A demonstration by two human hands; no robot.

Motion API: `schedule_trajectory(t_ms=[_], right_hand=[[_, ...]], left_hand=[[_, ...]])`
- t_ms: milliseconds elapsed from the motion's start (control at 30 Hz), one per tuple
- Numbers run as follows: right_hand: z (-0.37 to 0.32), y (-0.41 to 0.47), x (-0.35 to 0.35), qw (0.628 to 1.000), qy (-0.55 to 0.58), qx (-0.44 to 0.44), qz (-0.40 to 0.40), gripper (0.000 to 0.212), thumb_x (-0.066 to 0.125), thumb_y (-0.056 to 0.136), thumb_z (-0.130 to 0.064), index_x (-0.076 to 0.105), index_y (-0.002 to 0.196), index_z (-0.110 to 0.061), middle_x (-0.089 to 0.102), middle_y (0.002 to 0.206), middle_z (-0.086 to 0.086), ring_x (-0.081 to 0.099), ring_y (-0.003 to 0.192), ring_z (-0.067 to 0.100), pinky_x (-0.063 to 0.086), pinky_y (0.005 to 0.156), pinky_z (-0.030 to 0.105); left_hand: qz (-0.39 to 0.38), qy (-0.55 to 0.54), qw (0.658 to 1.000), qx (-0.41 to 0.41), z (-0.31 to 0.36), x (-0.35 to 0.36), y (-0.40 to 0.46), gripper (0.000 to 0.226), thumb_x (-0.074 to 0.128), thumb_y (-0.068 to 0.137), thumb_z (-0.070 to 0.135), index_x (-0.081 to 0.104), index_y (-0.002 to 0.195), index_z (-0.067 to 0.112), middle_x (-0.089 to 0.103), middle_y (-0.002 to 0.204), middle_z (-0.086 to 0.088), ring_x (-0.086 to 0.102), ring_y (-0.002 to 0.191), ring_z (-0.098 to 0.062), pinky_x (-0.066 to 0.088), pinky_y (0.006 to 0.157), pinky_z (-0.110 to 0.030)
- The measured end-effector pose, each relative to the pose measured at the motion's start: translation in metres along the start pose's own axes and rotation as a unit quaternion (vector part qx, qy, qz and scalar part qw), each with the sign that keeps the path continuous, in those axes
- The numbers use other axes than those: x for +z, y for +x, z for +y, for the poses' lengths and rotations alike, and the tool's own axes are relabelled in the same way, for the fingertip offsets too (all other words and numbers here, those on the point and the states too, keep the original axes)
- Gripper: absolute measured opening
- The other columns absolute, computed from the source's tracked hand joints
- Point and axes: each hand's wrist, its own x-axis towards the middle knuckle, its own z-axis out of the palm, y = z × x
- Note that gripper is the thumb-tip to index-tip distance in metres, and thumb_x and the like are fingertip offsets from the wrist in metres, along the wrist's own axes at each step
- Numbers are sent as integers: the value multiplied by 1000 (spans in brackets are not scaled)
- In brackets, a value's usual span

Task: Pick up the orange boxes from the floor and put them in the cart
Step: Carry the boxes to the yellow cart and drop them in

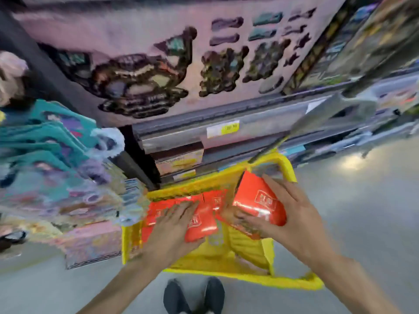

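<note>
A yellow plastic cart (226, 271) stands on the floor in front of me. Several orange boxes lie inside it; one flat box (158, 206) rests at the far left of the cart. My left hand (172, 232) lies on an orange box (204, 223) in the middle of the cart, fingers wrapped over its top. My right hand (288, 220) grips a larger orange box (256, 198), tilted, over the cart's right side. The frame is blurred.
A store shelf with a yellow price tag (223, 130) stands just behind the cart. Colourful goods (56, 159) pile up at the left. The cart's grey handle (301, 128) rises at the back right. My dark shoes (195, 295) are below. Grey floor lies at the right.
</note>
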Motion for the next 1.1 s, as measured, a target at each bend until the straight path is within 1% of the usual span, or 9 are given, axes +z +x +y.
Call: schedule_trajectory(t_ms=[100, 233, 367, 467, 567, 667, 833, 967, 1100], right_hand=[[22, -7, 22, 1000, 11, 3, -20, 91, 62, 74, -76, 47, 145, -22, 52, 130, -6, 51, 121, 16, 41, 104, 29], [31, -14, 45, 999, 17, 3, -42, 93, 60, 74, -77, 43, 148, -23, 49, 132, -8, 46, 121, 10, 31, 105, 12], [35, -18, 64, 997, 3, -1, -72, 93, 59, 75, -77, 41, 149, -23, 50, 134, -6, 46, 120, 11, 28, 103, 7], [39, -19, 77, 997, -9, -12, -79, 93, 60, 75, -76, 41, 149, -23, 50, 134, -6, 47, 120, 14, 35, 100, 15], [44, -18, 92, 996, -30, -26, -86, 94, 57, 75, -78, 41, 149, -23, 47, 133, -9, 48, 117, 15, 44, 94, 24], [46, -14, 109, 993, -58, -44, -88, 95, 54, 74, -79, 43, 147, -20, 49, 131, -6, 51, 115, 19, 48, 91, 32], [54, 5, 144, 966, -179, -128, -135, 94, 50, 71, -78, 49, 141, -15, 61, 124, 4, 61, 105, 27, 52, 92, 45], [67, 19, 181, 921, -256, -156, -248, 101, 75, 63, -66, 45, 143, -13, 57, 127, 7, 61, 108, 29, 49, 95, 47], [81, 21, 202, 909, -268, -134, -290, 99, 77, 59, -56, 42, 142, -14, 50, 128, 6, 54, 112, 29, 47, 95, 49]], left_hand=[[-33, 5, 999, -3, -23, 47, 12, 90, 52, 73, 74, 40, 145, 21, 52, 139, -3, 53, 123, -30, 45, 102, -53], [-64, 10, 998, 0, -41, 96, 22, 90, 49, 74, 75, 43, 144, 18, 53, 138, -6, 54, 122, -30, 45, 101, -48], [-102, 46, 994, 15, -52, 128, 22, 95, 77, 65, 59, 41, 142, 18, 54, 134, -3, 56, 118, -28, 47, 97, -45], [-125, 86, 988, -2, -73, 147, 18, 99, 87, 58, 54, 45, 140, 16, 52, 134, -6, 52, 120, -29, 45, 99, -47], [-130, 127, 983, -10, -82, 155, 12, 94, 88, 57, 52, 51, 133, 11, 50, 130, -12, 48, 117, -32, 45, 94, -46], [-130, 136, 982, -15, -79, 156, 7, 90, 86, 62, 50, 50, 134, 11, 47, 129, -13, 46, 116, -32, 44, 93, -46], [-136, 144, 980, -19, -79, 156, 6, 88, 85, 64, 49, 50, 134, 10, 45, 132, -15, 43, 118, -33, 43, 95, -46], [-135, 138, 981, -25, -79, 156, 5, 90, 86, 63, 48, 50, 136, 10, 45, 131, -13, 42, 119, -32, 43, 97, -46], [-118, 125, 985, -21, -84, 161, 3, 90, 85, 66, 47, 46, 139, 12, 43, 132, -12, 41, 120, -30, 42, 98, -45]])
